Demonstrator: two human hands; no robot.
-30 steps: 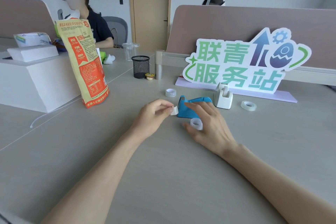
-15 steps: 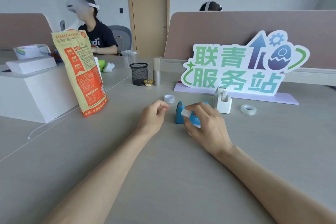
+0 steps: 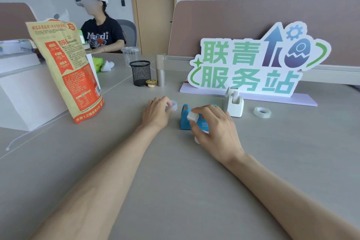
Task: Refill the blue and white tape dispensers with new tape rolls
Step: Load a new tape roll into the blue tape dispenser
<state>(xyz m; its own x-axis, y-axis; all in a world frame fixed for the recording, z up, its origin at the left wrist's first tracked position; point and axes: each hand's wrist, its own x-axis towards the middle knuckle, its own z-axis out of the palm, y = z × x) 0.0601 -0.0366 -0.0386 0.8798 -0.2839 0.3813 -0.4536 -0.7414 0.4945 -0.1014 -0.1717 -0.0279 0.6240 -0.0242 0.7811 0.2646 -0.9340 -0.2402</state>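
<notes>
The blue tape dispenser (image 3: 184, 118) stands on the grey desk (image 3: 175, 171) between my hands. My right hand (image 3: 214, 128) hovers over its right side and pinches a small white spool piece (image 3: 191, 116) between thumb and forefinger. A white ring (image 3: 197, 140) peeks out under that palm. Left of the dispenser, my left hand (image 3: 156, 112) curls its fingertips round a small tape roll (image 3: 174, 105) lying on the desk. The white tape dispenser (image 3: 234, 103) stands behind and to the right, with a clear tape roll (image 3: 262, 112) flat on the desk further right.
A standing green-and-white sign (image 3: 251, 64) backs the work area. An orange snack bag (image 3: 66, 72) leans on a white box (image 3: 23, 91) at the left. A black mesh pen cup (image 3: 140, 73) and a small cup (image 3: 151, 83) sit behind. A person with a headset sits far left.
The white spool piece passed from my left hand to my right hand. My left hand then reached back and took hold of the small tape roll. The camera tilted down slightly.
</notes>
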